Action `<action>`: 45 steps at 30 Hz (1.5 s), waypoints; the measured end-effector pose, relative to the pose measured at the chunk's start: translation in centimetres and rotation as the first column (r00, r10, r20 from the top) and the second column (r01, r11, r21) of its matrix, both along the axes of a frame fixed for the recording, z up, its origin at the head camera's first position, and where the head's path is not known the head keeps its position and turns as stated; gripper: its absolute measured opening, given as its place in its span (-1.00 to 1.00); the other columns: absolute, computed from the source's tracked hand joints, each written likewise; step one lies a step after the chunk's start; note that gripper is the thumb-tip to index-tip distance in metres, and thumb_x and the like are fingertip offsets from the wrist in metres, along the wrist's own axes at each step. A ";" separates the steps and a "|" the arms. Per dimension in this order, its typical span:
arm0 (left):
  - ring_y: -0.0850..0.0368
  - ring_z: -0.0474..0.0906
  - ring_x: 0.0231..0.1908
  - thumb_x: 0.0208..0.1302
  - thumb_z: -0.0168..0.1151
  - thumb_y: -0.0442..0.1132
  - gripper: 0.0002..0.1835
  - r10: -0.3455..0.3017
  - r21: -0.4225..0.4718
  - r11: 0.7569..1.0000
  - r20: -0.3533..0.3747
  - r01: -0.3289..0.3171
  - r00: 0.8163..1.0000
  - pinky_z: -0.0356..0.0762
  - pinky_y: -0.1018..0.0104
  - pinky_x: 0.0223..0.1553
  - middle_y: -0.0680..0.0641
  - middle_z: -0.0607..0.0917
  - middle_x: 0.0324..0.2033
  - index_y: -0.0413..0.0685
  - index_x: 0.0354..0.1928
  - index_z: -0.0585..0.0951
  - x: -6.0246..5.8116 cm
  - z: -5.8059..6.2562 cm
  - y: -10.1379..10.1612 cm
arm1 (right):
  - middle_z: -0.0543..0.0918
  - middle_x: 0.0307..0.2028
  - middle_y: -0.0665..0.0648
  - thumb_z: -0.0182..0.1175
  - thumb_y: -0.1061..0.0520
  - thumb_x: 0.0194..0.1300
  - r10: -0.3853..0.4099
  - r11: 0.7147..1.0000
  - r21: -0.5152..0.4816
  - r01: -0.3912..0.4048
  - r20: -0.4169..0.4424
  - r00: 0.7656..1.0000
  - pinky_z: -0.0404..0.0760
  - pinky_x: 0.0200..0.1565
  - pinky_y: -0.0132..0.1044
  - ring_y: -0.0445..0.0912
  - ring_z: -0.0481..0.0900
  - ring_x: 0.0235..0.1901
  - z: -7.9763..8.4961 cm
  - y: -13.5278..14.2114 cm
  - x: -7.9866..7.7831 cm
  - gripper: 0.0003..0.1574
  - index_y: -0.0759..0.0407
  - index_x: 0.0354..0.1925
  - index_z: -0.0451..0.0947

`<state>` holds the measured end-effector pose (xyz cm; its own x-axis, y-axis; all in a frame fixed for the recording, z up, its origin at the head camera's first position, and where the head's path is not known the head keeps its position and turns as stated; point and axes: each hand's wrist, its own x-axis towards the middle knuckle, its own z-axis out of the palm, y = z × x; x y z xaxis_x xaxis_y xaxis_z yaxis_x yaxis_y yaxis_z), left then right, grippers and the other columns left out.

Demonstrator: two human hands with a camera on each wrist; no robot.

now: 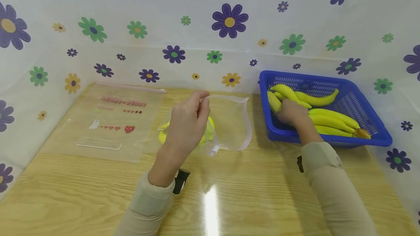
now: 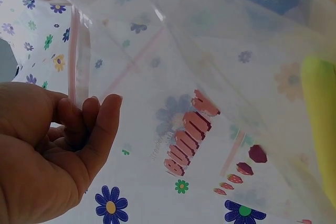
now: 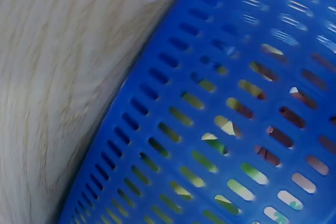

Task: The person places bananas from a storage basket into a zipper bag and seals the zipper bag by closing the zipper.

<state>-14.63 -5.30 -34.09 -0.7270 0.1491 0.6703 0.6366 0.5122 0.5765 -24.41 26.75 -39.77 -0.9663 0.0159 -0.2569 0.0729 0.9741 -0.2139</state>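
Note:
A clear zip bag (image 1: 229, 119) with a pink-edged mouth lies opened on the table, with yellow bananas (image 1: 162, 136) inside it, partly hidden behind my left hand (image 1: 188, 123). The left hand pinches the bag's edge between curled fingers; in the left wrist view the pink zip strip (image 2: 73, 61) runs down to the fingertips. My right hand (image 1: 293, 113) is inside the blue basket (image 1: 270, 132) and grips a banana (image 1: 273, 102) at the basket's left end. Its fingertips are hidden, and the basket wall (image 3: 157, 108) blocks the right wrist view.
More bananas (image 1: 331, 119) lie in the basket, right of and behind the right hand. A second clear zip bag (image 1: 108, 130), printed with letters and strawberries, lies flat at the left of the wooden table (image 1: 246, 192). A flower-patterned sheet (image 1: 197, 10) stands behind.

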 end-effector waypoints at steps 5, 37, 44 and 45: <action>0.19 0.24 -0.69 0.43 0.05 -0.45 -0.80 -0.002 -0.003 1.000 -0.001 0.002 1.000 0.20 0.42 -0.66 -0.08 0.46 -0.65 -0.44 -0.06 0.60 0.1 0.1 0.1 | 0.51 -0.09 0.37 -0.05 0.01 0.47 -0.037 0.996 -0.084 0.035 -0.030 0.999 0.45 -0.08 0.18 0.21 0.47 -0.16 1.1 0.1 0.6 -0.39 0.44 0.25 0.26; 0.20 0.21 -0.69 0.42 0.06 -0.45 -0.79 -0.015 0.002 1.000 0.005 0.015 1.000 0.19 0.43 -0.66 -0.07 0.45 -0.65 -0.45 -0.06 0.62 -0.1 -0.1 0.4 | 0.39 -0.24 0.10 -0.25 -0.07 0.59 -0.342 0.558 -0.816 -0.152 -0.393 0.854 0.54 -0.27 -0.45 -0.08 0.41 -0.28 2.1 -0.4 7.5 -0.64 0.09 0.10 0.31; 0.21 0.20 -0.70 0.43 0.08 -0.42 -0.79 0.009 -0.013 1.000 0.034 -0.009 0.999 0.18 0.43 -0.66 -0.06 0.44 -0.65 -0.42 -0.04 0.62 0.0 -0.2 0.5 | 0.48 -0.16 0.12 -0.08 -0.05 0.53 -0.362 0.161 -0.925 -0.344 -0.379 0.852 0.55 -0.25 -0.40 -0.08 0.35 -0.31 3.2 -0.4 9.0 -0.56 0.23 0.14 0.38; 0.21 0.20 -0.70 0.43 0.08 -0.42 -0.79 0.011 -0.014 1.000 0.035 -0.010 0.999 0.18 0.43 -0.66 -0.06 0.44 -0.65 -0.42 -0.05 0.62 0.0 -0.3 0.5 | 0.50 -0.14 0.11 -0.08 -0.05 0.53 -0.358 0.125 -0.928 -0.351 -0.372 0.856 0.55 -0.26 -0.39 -0.08 0.35 -0.31 3.3 -0.4 9.3 -0.54 0.25 0.16 0.39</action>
<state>-14.64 -4.80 -34.36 -0.7517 0.1503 0.6421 0.6106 0.5267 0.5915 -15.09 26.32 -36.44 -0.9303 0.1103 0.3498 -0.3607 -0.1019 -0.9271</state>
